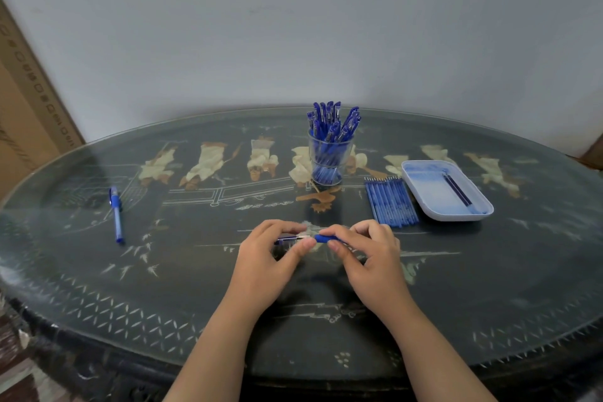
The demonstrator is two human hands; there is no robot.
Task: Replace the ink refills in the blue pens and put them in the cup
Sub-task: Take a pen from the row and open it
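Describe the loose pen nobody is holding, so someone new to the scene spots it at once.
Start at the dark oval table, look to its left side, far from the glass cup of pens at the middle back. A single blue pen lies flat there, alone; the other loose pen is gripped by the left hand and right hand at front centre.

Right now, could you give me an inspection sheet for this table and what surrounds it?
Surface: dark oval glass-topped table with pale painted figures.
Job's things: clear glass cup full of blue pens; row of blue ink refills beside pale blue plastic tray holding two dark refills; blue capped pen lying far left.
Clutter: nothing seen.
Hands: left hand and right hand pinch a partly opened blue pen.
Cables: nothing seen.
Surroundings: grey wall; brown cardboard box at left.
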